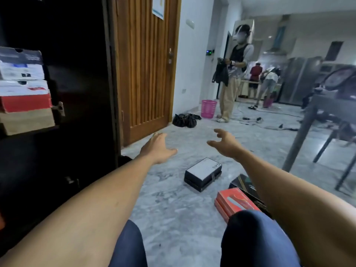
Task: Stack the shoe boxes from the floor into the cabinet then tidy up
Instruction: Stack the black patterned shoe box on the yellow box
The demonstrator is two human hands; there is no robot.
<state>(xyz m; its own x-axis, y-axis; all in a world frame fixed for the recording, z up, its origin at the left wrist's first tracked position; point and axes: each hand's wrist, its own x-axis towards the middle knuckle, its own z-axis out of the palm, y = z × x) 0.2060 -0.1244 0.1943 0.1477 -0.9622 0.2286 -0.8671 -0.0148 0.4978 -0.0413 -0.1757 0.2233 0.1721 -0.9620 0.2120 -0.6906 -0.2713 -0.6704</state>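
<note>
Both bare arms reach forward over the marble floor (173, 218), and neither hand holds anything. The left hand (157, 146) hangs palm down with its fingers (170, 151) loosely apart. The right hand (225, 142) is raised a little, its fingers (218, 134) spread and curled like a claw.

Below and between the 2 hands, a black shoe box with a white lid (203, 174) lies flat on the floor, apart from both. Nearer the right knee (250, 228) an orange-red shoe box (234, 203) lies on the floor, with a black shoe box (244, 184) just behind it, partly hidden by the right forearm.

At the left, inside the dark cabinet (77, 74), 4 shoe boxes (24, 91) sit stacked: a dark one on top, then 2 white ones, the lower with a red base, and a brown one beneath.

Beyond stand a wooden door (144, 64), black bags (185, 120), a pink basket (208, 108) and a standing person (231, 74).
</note>
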